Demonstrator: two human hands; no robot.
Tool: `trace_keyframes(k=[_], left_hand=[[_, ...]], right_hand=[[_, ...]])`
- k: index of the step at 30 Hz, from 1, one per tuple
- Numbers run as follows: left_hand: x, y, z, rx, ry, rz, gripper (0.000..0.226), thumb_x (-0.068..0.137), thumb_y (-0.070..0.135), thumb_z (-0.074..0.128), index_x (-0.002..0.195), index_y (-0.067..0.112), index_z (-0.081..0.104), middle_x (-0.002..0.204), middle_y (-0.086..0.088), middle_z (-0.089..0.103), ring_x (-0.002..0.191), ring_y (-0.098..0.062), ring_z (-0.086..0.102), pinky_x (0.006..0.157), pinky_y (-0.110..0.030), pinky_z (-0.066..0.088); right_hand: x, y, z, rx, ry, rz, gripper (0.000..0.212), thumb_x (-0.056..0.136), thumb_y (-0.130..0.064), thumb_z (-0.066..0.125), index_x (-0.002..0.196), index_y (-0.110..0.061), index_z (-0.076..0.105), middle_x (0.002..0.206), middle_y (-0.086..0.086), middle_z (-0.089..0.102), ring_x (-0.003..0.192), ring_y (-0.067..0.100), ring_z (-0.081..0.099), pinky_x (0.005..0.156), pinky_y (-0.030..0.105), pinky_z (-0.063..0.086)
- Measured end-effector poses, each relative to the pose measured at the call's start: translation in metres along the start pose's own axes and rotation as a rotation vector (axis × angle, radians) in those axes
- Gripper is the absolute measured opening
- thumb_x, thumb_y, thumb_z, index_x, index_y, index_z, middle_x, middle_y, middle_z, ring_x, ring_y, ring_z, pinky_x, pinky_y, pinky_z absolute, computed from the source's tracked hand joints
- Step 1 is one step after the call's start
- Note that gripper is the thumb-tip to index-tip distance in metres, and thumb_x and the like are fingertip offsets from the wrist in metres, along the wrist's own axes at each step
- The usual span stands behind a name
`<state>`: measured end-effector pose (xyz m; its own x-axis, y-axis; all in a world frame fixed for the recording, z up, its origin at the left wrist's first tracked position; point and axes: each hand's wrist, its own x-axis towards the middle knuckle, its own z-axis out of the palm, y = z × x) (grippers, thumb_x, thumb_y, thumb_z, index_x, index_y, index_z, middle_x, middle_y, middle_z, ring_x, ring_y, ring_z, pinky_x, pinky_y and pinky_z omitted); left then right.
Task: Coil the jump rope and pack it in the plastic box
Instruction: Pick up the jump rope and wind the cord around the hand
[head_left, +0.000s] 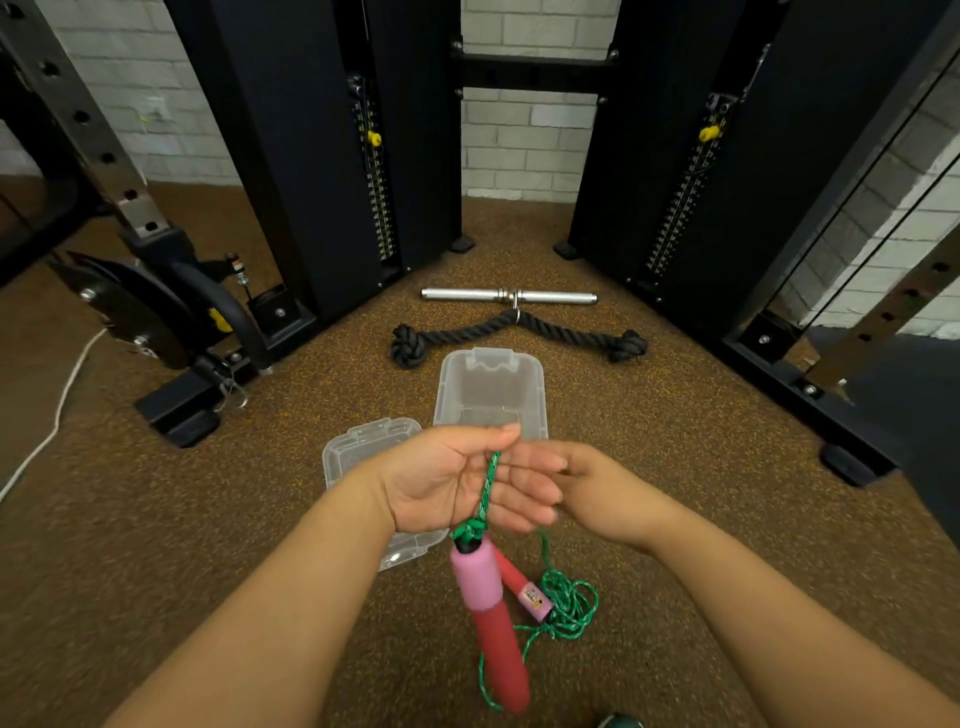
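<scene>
A: Where was the green braided jump rope?

B: It hung from the left hand, pinched at thumb and fingers; its pink-and-red foam handles dangled below, and loose cord lay heaped on the speckled rubber floor.

A: And the right hand?

B: Blurred; grip could not be told.

A: Container?

B: The clear rectangular plastic box lay open, holding nothing, flat lid beside it
</scene>
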<state>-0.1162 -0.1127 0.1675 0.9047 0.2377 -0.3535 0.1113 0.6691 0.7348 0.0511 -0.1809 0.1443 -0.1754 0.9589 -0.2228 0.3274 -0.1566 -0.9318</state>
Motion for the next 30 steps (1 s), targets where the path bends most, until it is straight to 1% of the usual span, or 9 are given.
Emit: trace_keyframes(k=[4,6,10,14,19,23,25,27,30], left_hand=[[-0.006,0.001,-0.007,0.008,0.169,0.077,0.038,0.087,0.033,0.046,0.09,0.009,0.075,0.081,-0.01,0.076,0.077,-0.021,0.074,0.075,-0.032,0.058],[-0.009,0.003,-0.008,0.015,0.202,0.086,0.038,0.09,0.031,0.044,0.092,0.007,0.073,0.081,-0.011,0.075,0.078,-0.022,0.074,0.074,-0.032,0.059],[-0.009,0.008,-0.011,-0.064,0.309,0.2,0.045,0.099,0.031,0.033,0.106,0.003,0.068,0.092,-0.012,0.076,0.084,-0.021,0.074,0.076,-0.03,0.059],[-0.007,0.01,-0.014,-0.146,0.423,0.293,0.051,0.1,0.034,0.026,0.112,0.002,0.064,0.102,-0.014,0.074,0.091,-0.02,0.072,0.082,-0.03,0.056],[-0.009,0.014,-0.014,-0.116,0.474,0.324,0.06,0.101,0.039,0.018,0.12,0.0,0.059,0.117,-0.019,0.068,0.106,-0.025,0.067,0.09,-0.033,0.054],[-0.004,0.009,-0.007,0.126,0.561,0.249,0.055,0.102,0.027,0.017,0.121,-0.002,0.059,0.117,-0.022,0.066,0.11,-0.031,0.064,0.091,-0.032,0.051],[-0.003,0.004,0.0,0.306,0.618,0.197,0.049,0.1,0.021,0.023,0.109,0.003,0.066,0.105,-0.019,0.07,0.097,-0.025,0.068,0.081,-0.027,0.055],[-0.005,0.0,0.003,0.417,0.623,0.136,0.044,0.098,0.02,0.028,0.085,0.011,0.069,0.079,-0.01,0.073,0.071,-0.013,0.07,0.071,-0.025,0.054],[-0.007,-0.003,0.005,0.468,0.424,0.014,0.051,0.098,0.023,0.021,0.088,0.007,0.068,0.076,-0.01,0.074,0.07,-0.02,0.07,0.081,-0.034,0.049]], right_hand=[[0.003,0.007,-0.013,0.065,0.27,0.04,0.017,0.096,-0.015,0.051,0.094,-0.013,0.068,0.074,0.004,0.063,0.067,0.009,0.06,0.079,0.033,0.05],[0.002,0.009,-0.012,-0.081,0.383,0.012,0.017,0.096,-0.015,0.051,0.094,-0.017,0.068,0.068,-0.001,0.057,0.063,0.012,0.054,0.073,0.037,0.048],[-0.002,0.011,0.012,-0.798,0.175,-0.079,0.026,0.098,-0.019,0.041,0.117,-0.018,0.059,0.107,0.002,0.065,0.097,0.022,0.062,0.081,0.032,0.048],[-0.005,-0.002,0.032,-0.974,0.108,-0.146,0.02,0.098,-0.023,0.035,0.106,-0.017,0.052,0.105,0.006,0.061,0.096,0.03,0.061,0.076,0.041,0.051],[-0.012,-0.017,0.033,-0.956,0.109,-0.221,0.027,0.1,-0.04,0.026,0.091,-0.022,0.045,0.093,0.003,0.06,0.086,0.026,0.058,0.07,0.037,0.043],[-0.016,-0.03,0.033,-0.872,0.03,-0.252,0.024,0.099,-0.042,0.031,0.081,-0.027,0.037,0.081,-0.007,0.049,0.077,0.018,0.052,0.07,0.038,0.045],[-0.017,-0.037,0.027,-0.738,0.039,-0.245,0.022,0.098,-0.04,0.037,0.077,-0.034,0.039,0.08,-0.011,0.052,0.075,0.014,0.052,0.07,0.037,0.047],[-0.016,-0.045,0.019,-0.525,0.104,-0.212,0.024,0.097,-0.039,0.041,0.074,-0.036,0.047,0.081,-0.009,0.061,0.077,0.014,0.059,0.073,0.039,0.051],[-0.011,-0.049,0.004,-0.288,0.255,-0.175,0.023,0.096,-0.034,0.044,0.077,-0.032,0.057,0.082,0.0,0.066,0.079,0.022,0.062,0.075,0.044,0.051]])
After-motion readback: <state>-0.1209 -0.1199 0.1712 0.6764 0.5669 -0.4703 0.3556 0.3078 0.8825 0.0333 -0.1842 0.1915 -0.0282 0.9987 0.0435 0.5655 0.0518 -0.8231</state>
